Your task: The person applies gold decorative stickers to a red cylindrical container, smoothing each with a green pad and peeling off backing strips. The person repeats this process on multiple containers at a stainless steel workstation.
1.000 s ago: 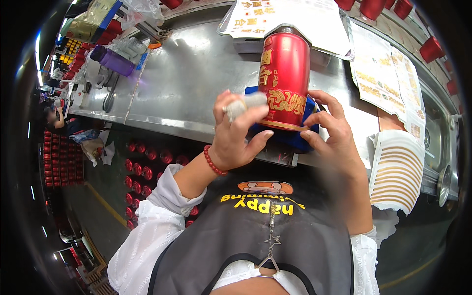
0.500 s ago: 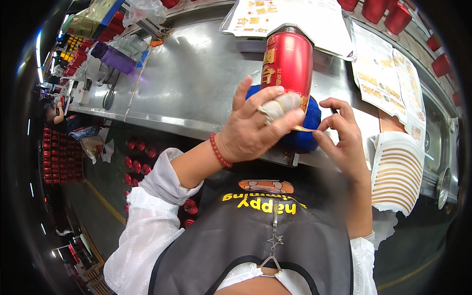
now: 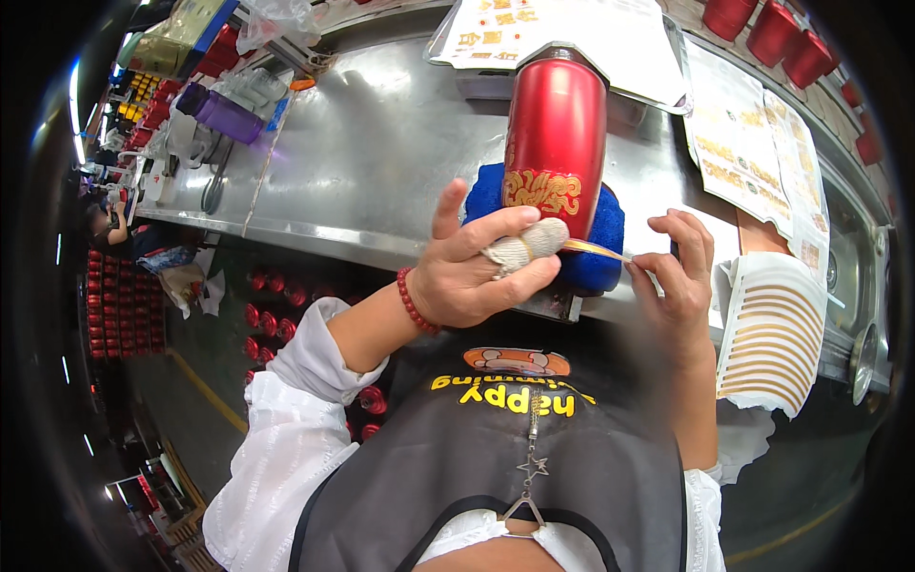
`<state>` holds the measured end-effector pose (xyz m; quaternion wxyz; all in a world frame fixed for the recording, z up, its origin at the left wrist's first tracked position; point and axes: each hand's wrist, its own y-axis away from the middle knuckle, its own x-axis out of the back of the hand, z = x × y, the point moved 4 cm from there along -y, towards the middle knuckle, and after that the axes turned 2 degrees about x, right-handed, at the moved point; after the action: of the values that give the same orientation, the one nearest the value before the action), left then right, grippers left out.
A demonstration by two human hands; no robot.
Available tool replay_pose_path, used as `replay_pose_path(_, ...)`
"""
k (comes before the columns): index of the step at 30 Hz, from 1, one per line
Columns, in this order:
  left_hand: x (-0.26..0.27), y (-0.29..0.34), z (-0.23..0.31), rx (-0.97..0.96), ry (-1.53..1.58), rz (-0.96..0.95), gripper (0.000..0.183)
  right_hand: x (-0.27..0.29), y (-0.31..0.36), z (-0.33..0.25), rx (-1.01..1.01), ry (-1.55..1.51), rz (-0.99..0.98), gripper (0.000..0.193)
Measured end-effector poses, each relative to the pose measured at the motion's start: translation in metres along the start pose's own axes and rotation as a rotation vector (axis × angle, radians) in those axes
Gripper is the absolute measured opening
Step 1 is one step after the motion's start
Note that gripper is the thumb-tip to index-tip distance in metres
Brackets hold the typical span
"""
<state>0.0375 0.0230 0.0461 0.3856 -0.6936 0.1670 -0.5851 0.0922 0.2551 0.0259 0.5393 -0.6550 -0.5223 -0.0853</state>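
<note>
A glossy red bottle [image 3: 558, 119] lies on a blue padded rest [image 3: 608, 229], its base end toward me. Gold scrollwork [image 3: 541, 191] decorates the side near that end. My left hand [image 3: 453, 278] is at the base end with its fingers apart, and one finger wears a pale cloth wrap [image 3: 530, 246] that presses there. From beside this wrap a thin gold strip [image 3: 593, 249] runs to the right. Its free end is pinched between thumb and finger of my right hand [image 3: 679, 276]. The strip's other end is hidden behind the wrapped finger.
A backing sheet with curved gold strips [image 3: 770, 329] hangs at the table's right edge, below printed gold decal sheets [image 3: 748, 143]. More printed sheets [image 3: 581, 33] lie beyond the bottle. A purple drinking bottle [image 3: 224, 112] lies on the metal table [image 3: 353, 143]. Red bottles [image 3: 272, 319] stand on the floor.
The bottle has turned: gold lettering has gone from view and scrollwork shows. My right hand has moved right, and more of the strip is visible. My left hand has shifted slightly left and down.
</note>
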Motion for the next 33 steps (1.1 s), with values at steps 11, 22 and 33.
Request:
replay_pose_path(11, -0.015, 0.002, -0.016, 0.436, 0.153, -0.077, 0.078, -0.013, -0.022, -0.018, -0.154, -0.169, -0.177, 0.052)
replay_pose_path(22, -0.009, 0.010, -0.017, 0.519, 0.324, -0.057, 0.066, -0.021, -0.022, -0.016, -0.336, -0.445, -0.217, 0.018)
replay_pose_path(33, -0.017, 0.017, -0.014, 0.757, 0.611, 0.093, 0.051, -0.011, -0.029, -0.017, -0.416, -0.712, -0.215, 0.026)
